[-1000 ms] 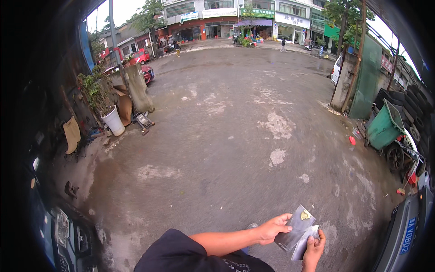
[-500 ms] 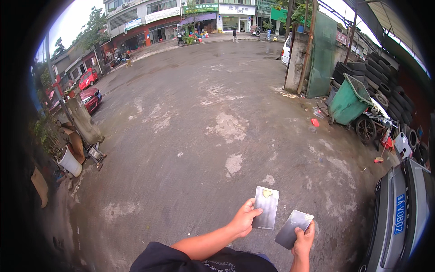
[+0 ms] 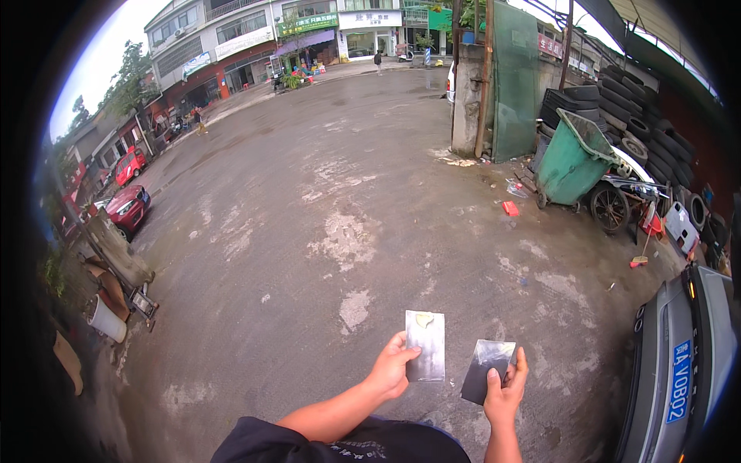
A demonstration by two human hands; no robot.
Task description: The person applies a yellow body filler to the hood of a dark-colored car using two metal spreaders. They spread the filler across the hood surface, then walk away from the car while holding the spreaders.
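My left hand (image 3: 390, 366), closed with the thumb across the front, grips a flat rectangular silvery-grey plate (image 3: 429, 359), which looks like a putty spreader. A dab of pale yellow paste (image 3: 424, 320) sticks near its top edge. To the right, my right hand (image 3: 505, 390) is closed on a second, darker grey plate (image 3: 478, 376) of similar shape, tilted, with light smears toward its upper edge. The two plates are held side by side above the ground, a small gap between them and not touching.
A grey car (image 3: 679, 370) stands close on my right. Beyond it are a green wheeled bin (image 3: 575, 166), stacked tyres (image 3: 648, 123) and a broom (image 3: 640, 261). A white bucket (image 3: 107, 319) is at the left. Red cars (image 3: 130, 207) and a person (image 3: 378, 62) are farther off.
The view has turned slightly to the right. Both hands have shifted a little left in the picture, still holding their plates. The right-hand plate has changed its tilt, and the hands are slightly farther apart.
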